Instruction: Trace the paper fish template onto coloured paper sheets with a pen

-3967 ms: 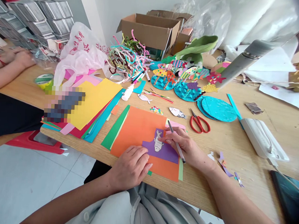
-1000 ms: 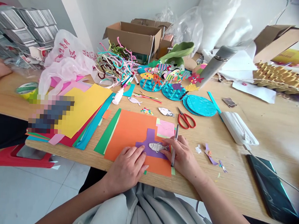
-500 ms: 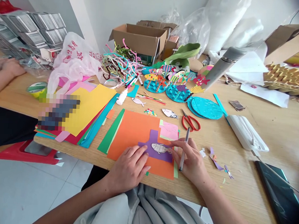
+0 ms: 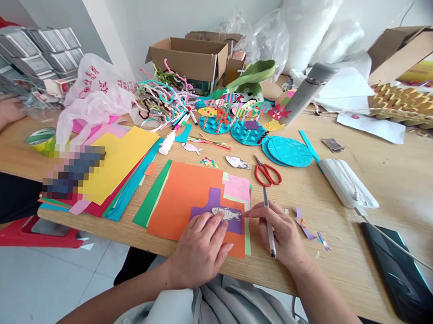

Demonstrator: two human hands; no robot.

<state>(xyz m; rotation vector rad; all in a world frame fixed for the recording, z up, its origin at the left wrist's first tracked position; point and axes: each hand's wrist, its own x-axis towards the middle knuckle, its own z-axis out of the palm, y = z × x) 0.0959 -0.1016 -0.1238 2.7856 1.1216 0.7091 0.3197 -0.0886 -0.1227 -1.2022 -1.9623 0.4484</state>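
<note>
A white paper fish point(image 4: 233, 215) with drawn black outlines lies on a purple paper piece point(image 4: 214, 196) in front of me. My left hand point(image 4: 205, 243) rests with its fingers stretched out over the purple paper, fingertips on the lower edge of the fish. A grey pen point(image 4: 269, 225) is held in my right hand point(image 4: 280, 233), its dark end pointing down toward the table edge. The right index fingertip is just beside the fish's tail; whether it touches the purple paper I cannot tell. Beneath lies orange paper point(image 4: 186, 189), with pink paper point(image 4: 237, 186) at its upper right.
Red-handled scissors point(image 4: 268, 174) and another paper fish point(image 4: 236, 162) lie beyond the papers. Blue discs point(image 4: 289, 151), coloured paper sheets point(image 4: 126, 152) and pipe cleaners point(image 4: 161, 101) surround them. A power strip point(image 4: 346, 183) and phone point(image 4: 395, 273) are on the right. Another person's hand point(image 4: 5, 108) shows at left.
My left hand has slid right, its fingertips now on the fish. My right finger has come off the tail, which shows fully. The camera view has shifted slightly.
</note>
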